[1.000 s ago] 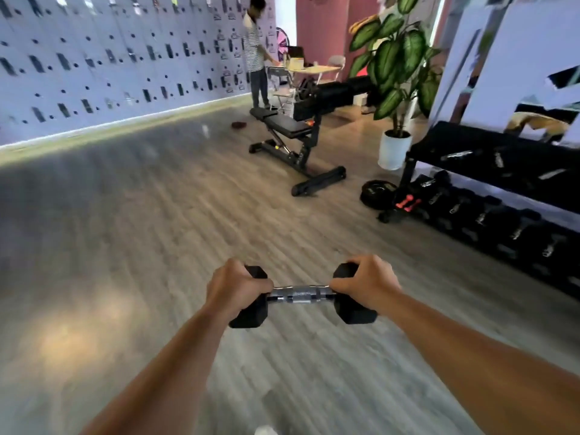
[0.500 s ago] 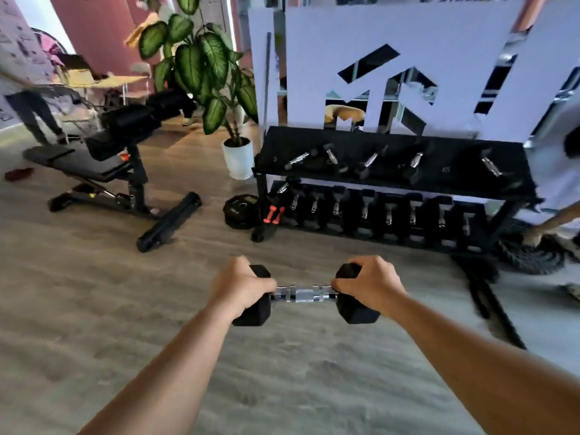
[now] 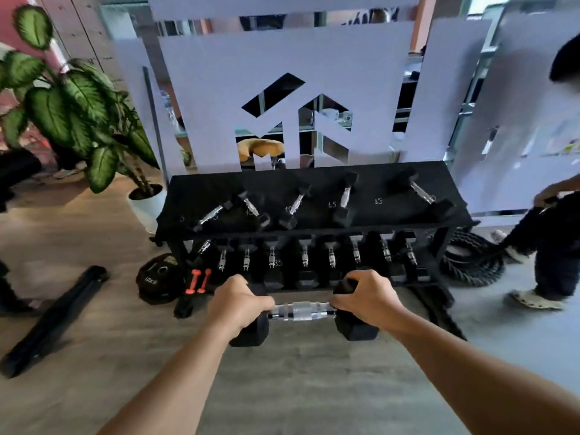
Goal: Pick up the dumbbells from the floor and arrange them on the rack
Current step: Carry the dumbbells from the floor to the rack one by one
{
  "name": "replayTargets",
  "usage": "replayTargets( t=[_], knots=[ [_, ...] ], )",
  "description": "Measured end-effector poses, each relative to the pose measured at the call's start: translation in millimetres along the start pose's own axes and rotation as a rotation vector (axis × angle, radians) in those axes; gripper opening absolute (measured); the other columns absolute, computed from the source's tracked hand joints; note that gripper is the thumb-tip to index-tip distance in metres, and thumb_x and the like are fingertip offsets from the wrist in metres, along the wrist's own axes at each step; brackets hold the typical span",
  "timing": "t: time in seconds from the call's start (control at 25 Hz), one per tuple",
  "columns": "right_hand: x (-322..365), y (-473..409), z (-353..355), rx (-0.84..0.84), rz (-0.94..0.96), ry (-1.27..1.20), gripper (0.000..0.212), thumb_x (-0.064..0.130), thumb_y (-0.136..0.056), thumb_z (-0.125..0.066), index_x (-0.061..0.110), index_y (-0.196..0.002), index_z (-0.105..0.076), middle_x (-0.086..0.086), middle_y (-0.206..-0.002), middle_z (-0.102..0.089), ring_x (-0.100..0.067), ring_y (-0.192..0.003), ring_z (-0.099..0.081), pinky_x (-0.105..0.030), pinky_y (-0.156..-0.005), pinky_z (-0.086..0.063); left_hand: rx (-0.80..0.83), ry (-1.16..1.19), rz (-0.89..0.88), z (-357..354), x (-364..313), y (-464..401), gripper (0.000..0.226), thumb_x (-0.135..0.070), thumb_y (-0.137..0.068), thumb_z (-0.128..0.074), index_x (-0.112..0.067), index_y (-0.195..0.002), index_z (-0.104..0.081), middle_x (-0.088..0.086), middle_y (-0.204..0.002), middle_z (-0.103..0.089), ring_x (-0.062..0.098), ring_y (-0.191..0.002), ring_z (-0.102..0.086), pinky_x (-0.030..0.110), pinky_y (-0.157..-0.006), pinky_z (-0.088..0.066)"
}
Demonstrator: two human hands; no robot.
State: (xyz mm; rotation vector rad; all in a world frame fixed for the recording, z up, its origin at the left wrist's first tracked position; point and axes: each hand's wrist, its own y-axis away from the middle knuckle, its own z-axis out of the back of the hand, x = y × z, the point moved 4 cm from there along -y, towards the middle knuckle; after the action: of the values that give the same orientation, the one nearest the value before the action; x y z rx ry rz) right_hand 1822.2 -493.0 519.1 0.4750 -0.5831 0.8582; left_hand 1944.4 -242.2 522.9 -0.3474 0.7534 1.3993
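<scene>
The left hand [image 3: 238,304] and right hand [image 3: 365,298] each clasped one rubber head of the hex dumbbell [image 3: 303,312]. It looked heavy and rigid; its knurled steel handle offered the surest grip for setting it on the rack [image 3: 317,229].

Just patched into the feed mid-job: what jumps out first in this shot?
A black hex dumbbell held low in the middle, the left hand and right hand gripping its two ends. Right behind it stands the black rack, its top shelf holding dumbbells lying at odd angles and its lower shelf a neat row. A leafy plant stands at left; another person handles a thick rope at right.
</scene>
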Motion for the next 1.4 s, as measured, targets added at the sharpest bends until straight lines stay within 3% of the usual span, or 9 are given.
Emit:
replayTargets(
  t=[0.12, 0.28, 0.4, 0.6, 0.76, 1.08, 1.24, 1.4],
  knots=[
    [-7.0, -69.5, 31.4, -0.046, 0.007, 0.009, 0.047, 0.055, -0.054, -0.080, 0.018, -0.080, -0.068, 0.007, -0.070, -0.068, -0.011, -0.067, -0.064, -0.028, -0.053, -0.049, 0.038, -0.019, -0.041, -19.1, -59.5, -59.4, 0.043, -0.048, -0.045, -0.080, -0.024, -0.073, -0.058, -0.002, -0.073, -0.071, 0.017, -0.068, -0.065, 0.029, -0.053, -0.042],
    [-19.8, -163.4, 57.1, -0.105, -0.042, -0.015, 0.045, 0.054, -0.050, -0.075, 0.016, -0.067, -0.059, 0.007, -0.059, -0.062, -0.013, -0.060, -0.060, -0.029, -0.052, -0.046, 0.102, -0.044, -0.108, -52.5, -125.7, -151.0, 0.047, -0.047, -0.048, -0.081, -0.022, -0.081, -0.060, 0.002, -0.081, -0.070, 0.023, -0.077, -0.067, 0.031, -0.060, -0.045],
    [-28.7, -234.9, 68.4, -0.146, -0.072, -0.027, 0.045, 0.052, -0.051, -0.076, 0.018, -0.059, -0.048, 0.008, -0.052, -0.051, -0.013, -0.054, -0.050, -0.028, -0.048, -0.038, 0.137, -0.056, -0.137, -82.6, -166.4, -225.6, 0.046, -0.047, -0.050, -0.083, -0.023, -0.080, -0.058, -0.001, -0.080, -0.068, 0.020, -0.073, -0.065, 0.029, -0.055, -0.043],
    [-48.4, -345.5, 94.7, -0.234, -0.177, -0.049, 0.046, 0.051, -0.056, -0.078, 0.018, -0.059, -0.045, 0.008, -0.045, -0.045, -0.013, -0.050, -0.046, -0.031, -0.050, -0.038, 0.231, -0.145, -0.244, -135.5, -252.6, -349.2, 0.047, -0.048, -0.054, -0.083, -0.021, -0.085, -0.059, -0.004, -0.078, -0.066, 0.013, -0.068, -0.060, 0.029, -0.052, -0.039],
    [-76.2, -420.9, 126.4, -0.294, -0.290, -0.100, 0.037, 0.050, -0.053, -0.077, 0.027, -0.059, -0.049, 0.012, -0.042, -0.043, -0.014, -0.051, -0.044, -0.031, -0.051, -0.038, 0.277, -0.263, -0.365, -180.0, -334.5, -423.6, 0.046, -0.050, -0.054, -0.080, -0.020, -0.082, -0.060, -0.004, -0.077, -0.064, 0.014, -0.067, -0.058, 0.030, -0.050, -0.036],
    [-160.5, -566.5, 180.7, -0.358, -0.365, -0.196, 0.039, 0.052, -0.053, -0.072, 0.025, -0.060, -0.046, 0.013, -0.045, -0.046, -0.011, -0.049, -0.042, -0.032, -0.051, -0.037, 0.301, -0.395, -0.444, -293.7, -469.6, -528.3, 0.051, -0.051, -0.053, -0.078, -0.021, -0.091, -0.061, -0.004, -0.082, -0.066, 0.019, -0.073, -0.062, 0.032, -0.059, -0.044],
    [-198.4, -629.2, 203.2, -0.371, -0.400, -0.255, 0.029, 0.053, -0.053, -0.072, 0.032, -0.065, -0.057, 0.015, -0.049, -0.053, -0.006, -0.053, -0.049, -0.032, -0.055, -0.042, 0.276, -0.430, -0.483, -345.2, -523.0, -572.1, 0.061, -0.054, -0.051, -0.078, -0.022, -0.100, -0.061, -0.003, -0.088, -0.064, 0.022, -0.076, -0.060, 0.032, -0.061, -0.041],
    [-227.8, -667.7, 204.3, -0.388, -0.502, -0.286, 0.046, 0.057, -0.056, -0.073, 0.020, -0.083, -0.068, 0.009, -0.064, -0.065, -0.005, -0.064, -0.060, -0.031, -0.058, -0.048, 0.314, -0.485, -0.522, -390.3, -558.4, -611.0, 0.069, -0.055, -0.051, -0.076, -0.021, -0.109, -0.062, 0.001, -0.097, -0.066, 0.024, -0.082, -0.061, 0.033, -0.066, -0.043]
  ],
)
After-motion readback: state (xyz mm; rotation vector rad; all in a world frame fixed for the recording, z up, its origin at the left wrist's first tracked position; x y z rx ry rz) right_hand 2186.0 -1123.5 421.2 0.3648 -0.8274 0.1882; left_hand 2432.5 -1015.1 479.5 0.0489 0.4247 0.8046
